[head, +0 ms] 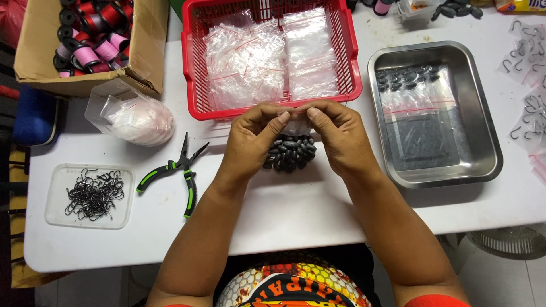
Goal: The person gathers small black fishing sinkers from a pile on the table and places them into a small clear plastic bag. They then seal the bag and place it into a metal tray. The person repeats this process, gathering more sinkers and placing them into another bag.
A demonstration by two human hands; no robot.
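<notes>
Both hands, left [253,136] and right [335,133], pinch the top of a small clear bag [289,152] of dark sinkers above the table [307,210], just before the red basket [193,74].

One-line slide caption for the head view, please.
Both hands, left hand and right hand, pinch a clear bag of dark sinkers before a red basket.

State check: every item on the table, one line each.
small bag: filled with dark weights, top pinched by left hand and right hand
pliers: lying flat, untouched
red basket: holds empty clear bags
steel tray: holds filled bags
hook dish: open
cardboard box: open
</notes>
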